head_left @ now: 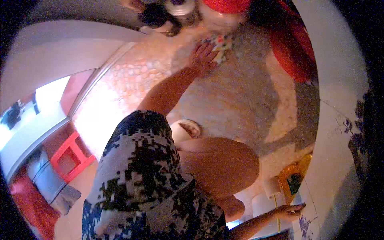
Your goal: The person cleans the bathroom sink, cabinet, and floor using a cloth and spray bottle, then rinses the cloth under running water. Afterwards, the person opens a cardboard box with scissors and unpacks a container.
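Observation:
My left hand lies flat on the floor with its fingers spread. It presses on a small, crumpled cloth, pale with red and dark spots. My right hand reaches out to the lower right, fingers stretched towards the white wall; whether they touch it is unclear. A thin yellow stick stands close to that wrist, below a pale cylinder. Between my arms are my bent bare knee and a light-coloured slipper or shoe on the floor.
Red tubs stand at the top and at the upper right. Dark and pale items sit at the top. At left are a red stool and a bluish container. A yellow basket rests by the wall.

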Demonstrator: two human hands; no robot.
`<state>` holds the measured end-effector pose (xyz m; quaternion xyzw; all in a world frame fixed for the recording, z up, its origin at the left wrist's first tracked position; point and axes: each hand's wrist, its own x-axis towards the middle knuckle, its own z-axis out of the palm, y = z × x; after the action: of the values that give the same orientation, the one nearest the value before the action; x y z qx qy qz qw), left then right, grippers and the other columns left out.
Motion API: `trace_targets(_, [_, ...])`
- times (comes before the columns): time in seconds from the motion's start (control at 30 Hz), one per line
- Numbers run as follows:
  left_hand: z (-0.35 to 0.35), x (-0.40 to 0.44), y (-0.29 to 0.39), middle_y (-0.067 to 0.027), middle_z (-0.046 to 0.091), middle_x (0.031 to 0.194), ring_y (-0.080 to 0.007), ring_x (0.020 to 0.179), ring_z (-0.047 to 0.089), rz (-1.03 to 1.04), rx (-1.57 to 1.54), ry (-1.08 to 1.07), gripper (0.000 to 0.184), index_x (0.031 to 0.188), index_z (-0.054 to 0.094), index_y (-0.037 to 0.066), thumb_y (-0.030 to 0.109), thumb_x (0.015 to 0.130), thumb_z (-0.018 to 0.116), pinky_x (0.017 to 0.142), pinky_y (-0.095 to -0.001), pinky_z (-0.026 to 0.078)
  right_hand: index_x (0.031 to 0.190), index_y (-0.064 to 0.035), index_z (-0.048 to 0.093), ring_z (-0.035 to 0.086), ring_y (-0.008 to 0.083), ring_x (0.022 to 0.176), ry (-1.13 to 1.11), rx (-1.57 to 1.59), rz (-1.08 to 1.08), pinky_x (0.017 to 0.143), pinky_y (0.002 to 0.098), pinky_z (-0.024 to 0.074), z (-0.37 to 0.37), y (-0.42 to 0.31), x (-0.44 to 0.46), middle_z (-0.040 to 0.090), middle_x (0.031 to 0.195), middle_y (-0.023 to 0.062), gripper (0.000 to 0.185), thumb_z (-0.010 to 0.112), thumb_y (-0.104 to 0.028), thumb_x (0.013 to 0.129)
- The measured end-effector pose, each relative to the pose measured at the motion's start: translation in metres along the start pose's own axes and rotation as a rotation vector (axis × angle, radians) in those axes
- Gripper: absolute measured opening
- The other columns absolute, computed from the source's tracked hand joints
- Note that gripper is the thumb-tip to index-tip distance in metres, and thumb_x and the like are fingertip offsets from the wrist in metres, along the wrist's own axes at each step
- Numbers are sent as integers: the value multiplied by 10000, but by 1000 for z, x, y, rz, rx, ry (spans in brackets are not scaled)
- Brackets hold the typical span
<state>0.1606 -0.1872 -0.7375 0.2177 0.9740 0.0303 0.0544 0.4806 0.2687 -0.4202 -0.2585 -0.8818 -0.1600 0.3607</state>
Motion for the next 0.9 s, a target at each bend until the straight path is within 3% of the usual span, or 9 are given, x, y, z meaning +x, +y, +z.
trace_targets(0.1, [-17, -99, -54, -168, 363, 1375, -336, 1300, 277, -394, -139, -158, 632, 1337, 377, 106, 486, 837, 446, 1090, -486, 122, 961, 8, 650, 618, 270, 791, -95, -75, -16, 701, 354, 493, -9, 24, 6, 655, 899, 128, 297, 541, -262, 907])
trace_targets(0.17, [15, -163, -102, -185, 338, 1391, -369, 1295, 276, -706, 25, 121, 679, 1351, 353, 103, 528, 827, 428, 1080, -475, 151, 946, 7, 651, 618, 280, 789, -64, -45, 1, 686, 363, 496, -8, 17, 6, 654, 897, 132, 297, 545, -267, 904])
trace_targets(0.23, [-2, -173, -139, -209, 252, 1432, -390, 1315, 224, -1081, -70, 42, 716, 1377, 302, 89, 555, 838, 372, 1063, -520, 145, 935, 9, 651, 619, 283, 784, -37, -30, 48, 676, 364, 498, 0, 26, -1, 654, 888, 136, 297, 545, -266, 904])
trace_targets(0.33, [-35, -110, -130, -261, 364, 1331, -414, 1202, 381, -1411, -64, -58, 731, 1329, 350, 34, 584, 847, 354, 990, -551, 281, 928, 13, 646, 619, 286, 776, -61, -157, -36, 671, 371, 496, 0, 26, 5, 652, 889, 143, 293, 539, -258, 908])
trace_targets(0.47, [36, -30, -88, -218, 211, 1446, -386, 1351, 129, -926, 5, 141, 766, 1378, 254, -1, 572, 872, 285, 1065, -567, 32, 933, 15, 641, 627, 284, 785, -4, 68, -64, 685, 362, 503, 1, 11, 7, 648, 879, 148, 312, 544, -280, 904])
trace_targets(0.57, [-26, -27, -74, -161, 204, 1465, -303, 1368, 131, -952, -100, -74, 735, 1387, 265, 37, 563, 874, 288, 1078, -528, 31, 935, 0, 646, 626, 286, 828, -150, -125, 29, 705, 358, 505, -6, 17, 11, 646, 890, 147, 323, 525, -299, 912])
trace_targets(0.73, [-4, -94, -155, -50, 223, 1470, -231, 1364, 151, -724, -6, -147, 700, 1390, 293, 150, 598, 854, 327, 1058, -538, 69, 970, -20, 654, 617, 281, 867, -251, -245, 83, 723, 367, 501, -23, -26, 19, 641, 932, 142, 344, 496, -322, 922])
trace_targets(0.8, [-12, -113, -155, -55, 183, 1488, -239, 1374, 122, -1047, -86, -286, 736, 1411, 248, 158, 624, 844, 312, 1064, -513, 71, 980, -18, 655, 618, 281, 853, -234, -174, 19, 715, 367, 502, -23, -36, 22, 643, 928, 141, 346, 501, -322, 920])
trace_targets(0.9, [10, -183, -144, -105, 218, 1471, -299, 1367, 128, -1436, -115, -150, 789, 1439, 152, 158, 648, 836, 287, 1064, -516, 65, 983, -9, 654, 621, 281, 815, -168, -71, -64, 692, 367, 502, -17, -29, 23, 646, 907, 144, 333, 521, -306, 913])
